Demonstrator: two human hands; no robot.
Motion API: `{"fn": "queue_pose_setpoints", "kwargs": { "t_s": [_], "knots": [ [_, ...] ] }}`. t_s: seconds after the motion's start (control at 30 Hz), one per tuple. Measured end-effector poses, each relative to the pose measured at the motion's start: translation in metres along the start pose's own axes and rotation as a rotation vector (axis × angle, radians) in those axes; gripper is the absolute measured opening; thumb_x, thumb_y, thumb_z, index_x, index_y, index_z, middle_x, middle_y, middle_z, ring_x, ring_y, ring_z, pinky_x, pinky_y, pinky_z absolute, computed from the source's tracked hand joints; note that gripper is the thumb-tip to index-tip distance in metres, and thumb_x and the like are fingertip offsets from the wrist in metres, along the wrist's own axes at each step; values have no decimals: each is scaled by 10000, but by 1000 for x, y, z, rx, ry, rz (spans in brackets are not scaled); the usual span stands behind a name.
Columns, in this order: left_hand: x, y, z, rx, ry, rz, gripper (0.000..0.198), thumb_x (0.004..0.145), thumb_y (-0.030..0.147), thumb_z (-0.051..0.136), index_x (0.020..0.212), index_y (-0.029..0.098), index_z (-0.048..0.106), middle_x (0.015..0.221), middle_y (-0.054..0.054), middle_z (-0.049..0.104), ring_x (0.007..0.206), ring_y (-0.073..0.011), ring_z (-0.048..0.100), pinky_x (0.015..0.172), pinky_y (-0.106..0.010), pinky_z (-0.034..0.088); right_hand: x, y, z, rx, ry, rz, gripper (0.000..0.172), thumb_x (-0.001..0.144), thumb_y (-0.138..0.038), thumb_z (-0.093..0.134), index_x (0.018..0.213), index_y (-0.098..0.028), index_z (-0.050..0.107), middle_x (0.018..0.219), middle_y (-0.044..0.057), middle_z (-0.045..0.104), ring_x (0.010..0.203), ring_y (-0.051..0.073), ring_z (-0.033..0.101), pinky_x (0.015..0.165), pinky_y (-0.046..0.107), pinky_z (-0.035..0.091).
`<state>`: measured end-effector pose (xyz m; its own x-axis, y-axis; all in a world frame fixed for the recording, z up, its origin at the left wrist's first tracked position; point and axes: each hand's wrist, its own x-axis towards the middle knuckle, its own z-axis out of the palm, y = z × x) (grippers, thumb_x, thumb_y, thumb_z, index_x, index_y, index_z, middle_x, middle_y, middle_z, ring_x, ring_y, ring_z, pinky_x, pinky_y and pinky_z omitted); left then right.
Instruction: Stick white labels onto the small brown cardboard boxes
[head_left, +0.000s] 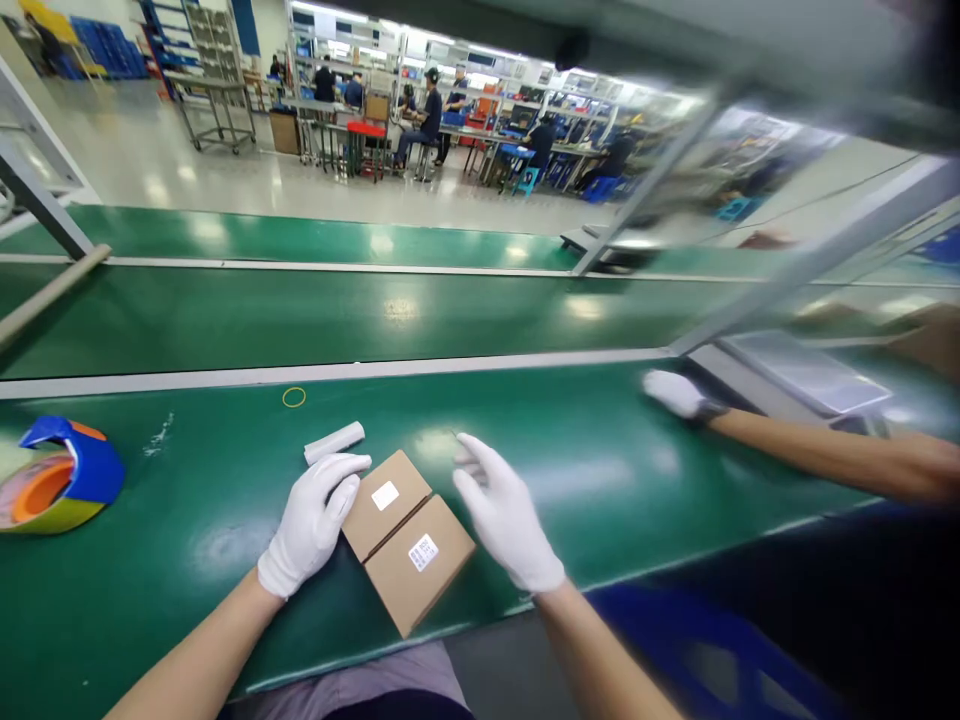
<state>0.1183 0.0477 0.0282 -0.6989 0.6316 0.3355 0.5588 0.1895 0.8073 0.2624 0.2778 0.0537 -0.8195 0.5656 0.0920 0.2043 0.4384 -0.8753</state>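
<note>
The tape dispenser (56, 478) sits at nine o'clock, the left hand (311, 525) rests open-fingered on the near box (385, 500) beside its twin (420, 562) at six, and the right hand (506, 515) hovers open, so a nudge could slide either box off the table (187, 480) edge.

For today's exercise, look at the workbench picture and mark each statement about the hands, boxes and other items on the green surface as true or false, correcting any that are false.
1. Two small brown cardboard boxes with white labels lie side by side on the green bench surface. True.
2. The left hand, in a white glove, rests against the left edge of the boxes. True.
3. The right hand grips the white cylinder. False: it hovers open to the right of the boxes; the cylinder lies beyond the left hand.
4. The blue and orange tape dispenser sits at the far right. False: it is at the left edge.
5. A co-worker's gloved hand reaches in from the right. True.
</note>
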Motion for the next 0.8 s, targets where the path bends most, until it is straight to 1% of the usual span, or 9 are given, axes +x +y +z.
{"fn": "queue_pose_setpoints", "kwargs": {
  "t_s": [0.1,0.17,0.23,0.33,0.4,0.53,0.6,0.7,0.8],
  "knots": [
    [-11,35,5,210,-47,98,413,988,482,568,1319,248,644,1407,-148,648,1345,-368,565,1114,-582,468,25,2,10,223,-89,33,447,948,-358,567,1345,-152,585,1151,102,678,984,217,666,923,407,556],
    [-24,60,21,363,-141,167,782,817,689,706,1456,264,561,1557,-186,508,1446,-493,417,1142,-714,373,45,-4,23,318,-163,-16,456,933,-362,588,1338,-155,584,1163,106,683,1017,213,671,961,405,547],
    [-36,78,39,497,-225,187,990,710,738,766,1520,232,508,1601,-233,434,1461,-591,324,1118,-812,301,64,-14,38,378,-261,-74,465,914,-342,611,1342,-161,584,1172,104,693,1037,204,683,973,389,548],
    [-41,85,39,619,-358,169,829,810,475,776,1532,185,488,1606,-250,422,1466,-568,342,1117,-778,339,77,-30,56,437,-468,-128,532,860,-264,663,1378,-180,580,1136,86,717,937,187,710,858,349,591],
    [-37,81,13,635,-466,206,752,837,328,757,1530,235,481,1638,-179,406,1491,-485,359,1165,-695,361,72,-35,60,413,-549,-129,582,838,-205,662,1412,-208,566,1099,59,716,822,163,695,750,317,595],
    [-32,75,-57,630,-513,267,590,888,106,620,1407,382,582,1594,-18,499,1474,-339,440,1191,-543,408,41,-31,57,263,-425,-134,609,872,-197,621,1472,-225,516,1170,54,650,760,142,639,733,318,588],
    [-33,78,-74,634,-465,226,578,884,72,576,1361,395,620,1582,-16,507,1465,-328,454,1177,-504,429,24,-26,59,203,-326,-160,577,906,-223,594,1476,-210,506,1211,71,631,774,156,634,747,339,591],
    [-32,83,-64,616,-408,87,608,824,296,729,1414,330,586,1630,-101,416,1482,-419,395,1154,-558,432,5,-22,66,168,-228,-178,554,934,-254,553,1479,-180,485,1240,97,624,814,187,640,768,373,593],
    [-25,86,-36,648,-310,-68,924,648,597,829,1444,233,532,1576,-200,431,1402,-498,439,1072,-612,456,-2,-20,75,147,-183,-176,545,950,-313,542,1471,-164,484,1259,116,619,817,206,641,778,400,592]
  ]
}}
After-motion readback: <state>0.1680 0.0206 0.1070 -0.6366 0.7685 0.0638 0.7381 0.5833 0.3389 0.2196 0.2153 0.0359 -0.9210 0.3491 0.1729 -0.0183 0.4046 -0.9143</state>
